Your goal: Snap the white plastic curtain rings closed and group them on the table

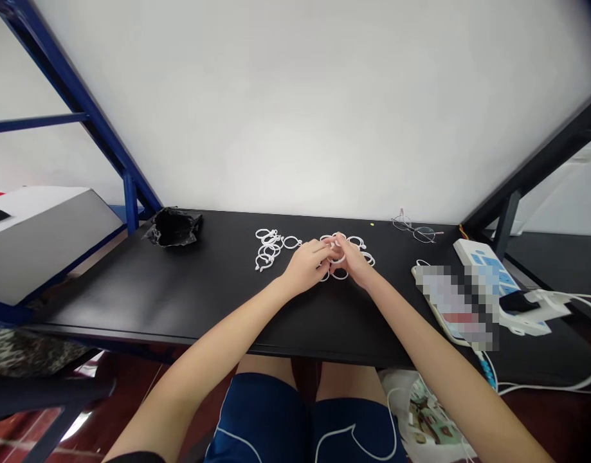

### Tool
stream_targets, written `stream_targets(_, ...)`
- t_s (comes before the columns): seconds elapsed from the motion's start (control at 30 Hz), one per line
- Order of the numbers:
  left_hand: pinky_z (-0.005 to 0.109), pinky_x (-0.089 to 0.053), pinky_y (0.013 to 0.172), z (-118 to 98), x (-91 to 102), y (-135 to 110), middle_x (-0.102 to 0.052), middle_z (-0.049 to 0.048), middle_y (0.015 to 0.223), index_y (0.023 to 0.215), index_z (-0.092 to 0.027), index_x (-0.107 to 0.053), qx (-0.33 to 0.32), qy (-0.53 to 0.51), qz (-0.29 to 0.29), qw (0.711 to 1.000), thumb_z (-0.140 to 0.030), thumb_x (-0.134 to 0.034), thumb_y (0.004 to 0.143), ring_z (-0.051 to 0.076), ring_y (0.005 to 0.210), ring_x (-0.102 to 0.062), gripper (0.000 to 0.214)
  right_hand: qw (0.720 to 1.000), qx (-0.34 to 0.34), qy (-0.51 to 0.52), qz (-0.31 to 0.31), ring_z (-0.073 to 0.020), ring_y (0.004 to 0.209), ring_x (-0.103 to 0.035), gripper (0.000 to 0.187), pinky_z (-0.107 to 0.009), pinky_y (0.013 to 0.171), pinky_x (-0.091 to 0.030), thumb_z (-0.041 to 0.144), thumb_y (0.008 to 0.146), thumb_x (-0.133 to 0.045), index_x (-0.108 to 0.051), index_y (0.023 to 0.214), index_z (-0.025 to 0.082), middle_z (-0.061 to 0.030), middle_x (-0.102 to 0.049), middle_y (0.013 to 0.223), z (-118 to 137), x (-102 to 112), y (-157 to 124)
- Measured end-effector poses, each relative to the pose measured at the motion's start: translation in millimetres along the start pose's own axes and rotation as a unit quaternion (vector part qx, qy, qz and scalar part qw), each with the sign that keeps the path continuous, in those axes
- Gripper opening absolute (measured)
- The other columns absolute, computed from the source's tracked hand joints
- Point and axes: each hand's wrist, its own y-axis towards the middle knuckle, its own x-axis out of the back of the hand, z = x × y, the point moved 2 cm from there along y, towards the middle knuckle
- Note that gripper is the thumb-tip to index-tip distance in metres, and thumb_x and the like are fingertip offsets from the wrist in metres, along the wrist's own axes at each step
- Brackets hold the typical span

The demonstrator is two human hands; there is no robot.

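On the black table (179,289) my two hands meet over a cluster of white plastic rings (360,247). My left hand (307,263) is closed, its fingers pinching a white ring (338,259) at the middle of the cluster. My right hand (353,260) is closed too, its fingertips pressed on the same ring from the other side. A second pile of white rings (271,247) lies just left of my left hand, apart from it.
A crumpled black bag (173,226) lies at the table's back left. Eyeglasses (415,229) sit at the back right. A phone (454,302), a white power strip (498,283) and cables (589,347) crowd the right end. Blue frame posts (130,199) stand left.
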Motion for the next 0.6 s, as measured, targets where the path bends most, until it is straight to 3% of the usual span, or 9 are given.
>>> stream_targets(0.17,0.035,-0.047,0.084,-4.8,-1.2,0.6,-0.065,0.0080,0.097,0.087,-0.018,-0.061,-0.008,-0.008,0.019,1.000,-0.002,-0.045,0.077,0.020,0.093,-0.056,0.024,0.997,0.031,-0.053,-0.042,-0.0160,0.047,-0.056,0.056,-0.026,0.040,-0.046,0.069,0.086,-0.040,-0.063,0.081,0.018,-0.0006,-0.057,0.054,-4.1,-1.5,-1.0)
stream_targets(0.33,0.037,-0.047,0.090,-15.3,5.8,0.8,-0.059,0.0106,0.112,0.105,-0.019,-0.056,0.019,-0.067,-0.019,0.997,-0.012,-0.052,0.080,0.021,0.102,-0.056,0.026,0.984,0.123,-0.082,-0.102,-0.0145,0.048,-0.052,0.054,-0.027,0.046,-0.044,0.068,0.088,-0.038,-0.057,0.075,0.020,-0.0007,-0.055,0.055,-0.8,-3.3,-4.8)
stream_targets(0.47,0.044,-0.043,0.098,-21.7,8.3,0.8,-0.054,0.0153,0.123,0.122,-0.018,-0.046,0.030,-0.071,-0.065,0.995,-0.021,-0.058,0.081,0.027,0.119,-0.049,0.043,0.976,0.156,-0.088,-0.125,-0.0133,0.045,-0.045,0.052,-0.028,0.044,-0.040,0.066,0.091,-0.031,-0.049,0.071,0.022,-0.0007,-0.054,0.057,0.1,-6.9,-12.4)
stream_targets(0.6,0.048,-0.040,0.101,-18.9,7.8,0.4,-0.048,0.0184,0.132,0.128,-0.018,-0.041,0.014,-0.061,-0.045,0.997,-0.024,-0.058,0.083,0.029,0.125,-0.045,0.049,0.960,0.198,-0.163,-0.117,-0.0144,0.048,-0.048,0.050,-0.030,0.050,-0.043,0.062,0.094,-0.028,-0.046,0.069,0.023,-0.0015,-0.054,0.059,2.9,-10.7,-20.0)
